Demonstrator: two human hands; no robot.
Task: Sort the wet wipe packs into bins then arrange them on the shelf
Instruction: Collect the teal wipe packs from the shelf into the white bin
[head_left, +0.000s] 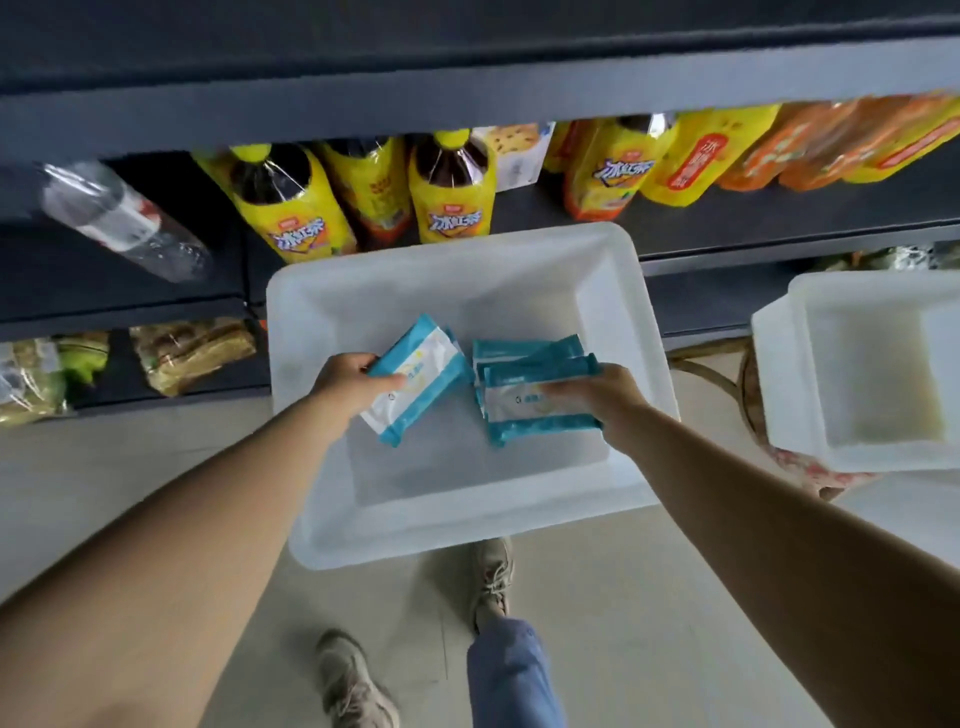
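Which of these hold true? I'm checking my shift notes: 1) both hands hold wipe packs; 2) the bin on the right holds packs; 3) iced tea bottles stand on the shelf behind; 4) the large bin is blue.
1) True: the left hand grips one wipe pack, the right hand a stack of packs.
2) False: the right bin looks empty.
3) True: iced tea bottles.
4) False: the large bin is white.

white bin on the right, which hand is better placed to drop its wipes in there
Right. The right hand already grips a stack of wipe packs on the side nearer the smaller white bin. The left hand holds one pack farther away and would have to cross over.
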